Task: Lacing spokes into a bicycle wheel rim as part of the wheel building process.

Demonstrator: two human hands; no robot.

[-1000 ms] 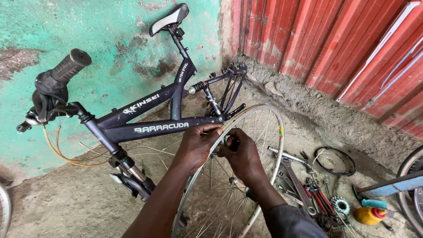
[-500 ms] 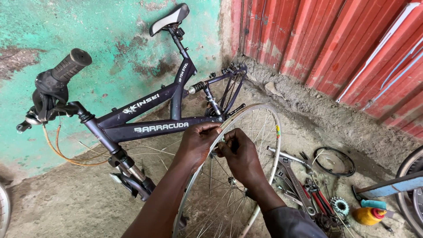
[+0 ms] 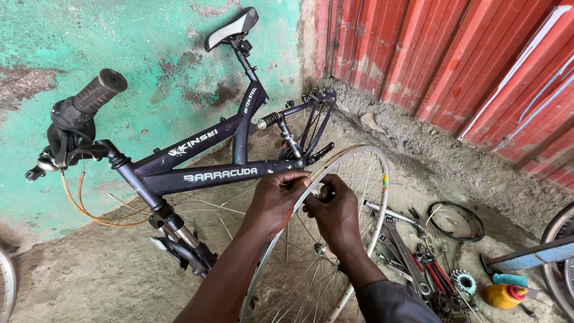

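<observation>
— Where was the wheel [image 3: 335,239] when you looked?

— Standing on edge on the ground, right in front of the person, leaning close to the dark bike frame [image 3: 203,161] by the green wall [image 3: 149,54]. A bare silver rim, no tyre, thin spokes fanning to the hub.

— And the hands?

— Both at the top of the rim. The left hand [image 3: 276,200] was curled over it, fingers hooked round the metal edge. The right hand [image 3: 335,210] was bunched just beside it, fingertips pinched together on something small at the rim. A spoke end or a nipple, maybe; it was too small for me to say.

— What worried you?

— The wheel rested only on its edge and that one grip. If the left hand slackened, I judged the rim could roll or tip against the frame. The small piece could also have slipped from the pinch and got lost in the rough, gritty concrete. And loose spokes [image 3: 197,206] lay pale and thin on the floor by the fork, easy to tread on and bend.

— Anything else about?

— Steel wrenches [image 3: 397,230] and red-handled pliers [image 3: 436,272] lay in a heap to the right, with a toothed sprocket [image 3: 463,281] and a yellow bottle [image 3: 502,294]. A dark ring [image 3: 457,221] sat near the ribbed red sheet wall [image 3: 454,66]. The saddle [image 3: 230,29] was pale and smooth, the grip [image 3: 98,90] black and knurled.
</observation>
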